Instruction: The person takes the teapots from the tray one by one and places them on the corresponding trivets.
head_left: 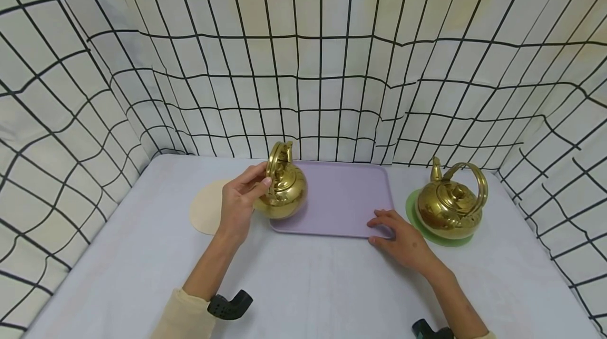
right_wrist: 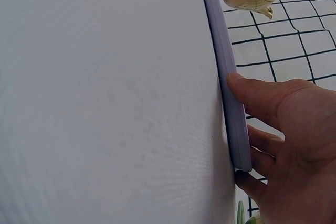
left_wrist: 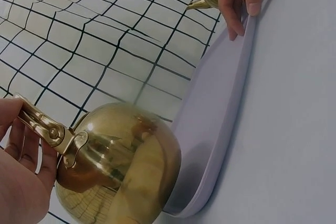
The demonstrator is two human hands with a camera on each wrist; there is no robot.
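My left hand (head_left: 239, 199) grips the upright handle of a shiny brass teapot (head_left: 286, 191). That teapot is over the left end of a lilac rectangular tray (head_left: 346, 196); I cannot tell whether its base touches the tray. In the left wrist view the teapot's rounded body (left_wrist: 121, 161) fills the lower left, with fingers behind the handle. At the tray's near right corner, my right hand (head_left: 403, 241) holds the rim between thumb and fingers. The right wrist view has the thumb on the rim (right_wrist: 226, 61) and the other fingers around the corner.
A second brass teapot (head_left: 450, 204) stands on a round green mat (head_left: 446, 241) to the tray's right. Left of the tray lies a round cream mat (head_left: 206, 207), partly behind my left hand. White walls with a black grid (head_left: 322, 59) enclose the white table (head_left: 308, 286).
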